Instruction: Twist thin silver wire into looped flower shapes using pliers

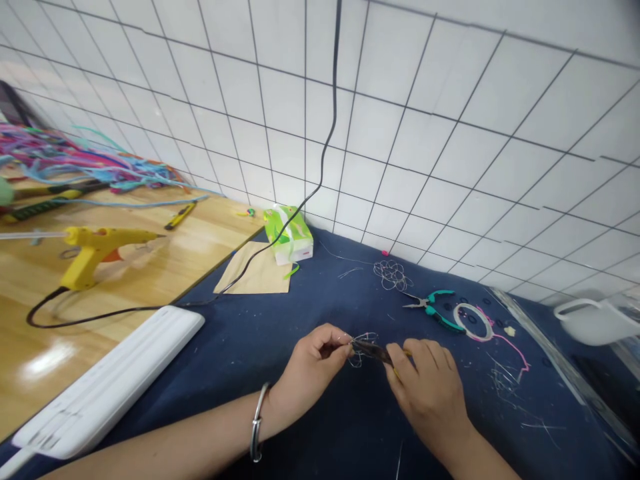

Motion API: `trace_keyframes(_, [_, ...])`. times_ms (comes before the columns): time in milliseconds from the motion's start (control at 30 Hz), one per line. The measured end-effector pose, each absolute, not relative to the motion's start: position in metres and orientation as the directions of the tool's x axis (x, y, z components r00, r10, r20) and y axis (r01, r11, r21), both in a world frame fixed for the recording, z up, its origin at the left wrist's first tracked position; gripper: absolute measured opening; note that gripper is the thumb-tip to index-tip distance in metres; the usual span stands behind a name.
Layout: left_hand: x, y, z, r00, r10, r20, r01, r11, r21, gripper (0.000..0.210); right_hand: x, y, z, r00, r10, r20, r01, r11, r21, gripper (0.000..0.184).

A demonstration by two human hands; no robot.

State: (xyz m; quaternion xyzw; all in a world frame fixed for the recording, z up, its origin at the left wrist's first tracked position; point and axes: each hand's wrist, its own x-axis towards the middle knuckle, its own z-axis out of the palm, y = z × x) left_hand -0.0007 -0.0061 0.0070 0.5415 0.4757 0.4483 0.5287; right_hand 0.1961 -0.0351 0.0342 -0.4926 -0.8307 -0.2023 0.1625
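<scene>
Between my two hands is a small tangle of thin silvery wire (356, 361) bent into loops. My left hand (313, 357), with a silver bangle at the wrist, pinches the wire between thumb and fingertips. Wrapped round the handles of a pair of dark-jawed pliers (371, 349) is my right hand (429, 383). The jaws point left and meet the wire close to my left fingertips; whether they are clamped on it I cannot tell. The handles are mostly hidden by my fingers, with a bit of yellow showing.
Teal-handled pliers (435, 309), a looped wire piece (391, 274) and a white ring of pink wire (473, 323) lie behind my right hand. Wire scraps dot the dark blue mat (320, 303). Leftward are a power strip (113, 380), tissue pack (290, 233) and yellow glue gun (95, 253) with its cord.
</scene>
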Motion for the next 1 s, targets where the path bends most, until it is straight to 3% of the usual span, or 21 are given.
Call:
trace_keyframes(233, [-0.0010, -0.0051, 0.0052, 0.161, 0.986, -0.031, 0.045, 0.024, 0.999, 0.008, 0.1953, -0.0346, 0.0328, -0.461, 0.768, 0.446, 0.886, 0.427, 0.180, 0.019])
trace_keyframes(567, [-0.0004, -0.0080, 0.0023, 0.238, 0.968, -0.078, -0.157, 0.118, 0.981, 0.008, 0.1950, -0.0348, 0.0312, -0.415, 0.795, 0.442, 0.900, 0.429, 0.075, 0.019])
trace_keyframes(1000, [0.0008, -0.0107, 0.0093, 0.362, 0.915, -0.176, -0.467, 0.342, 0.816, 0.009, 0.1943, -0.0340, 0.0290, -0.375, 0.784, 0.495, 0.911, 0.410, 0.041, 0.019])
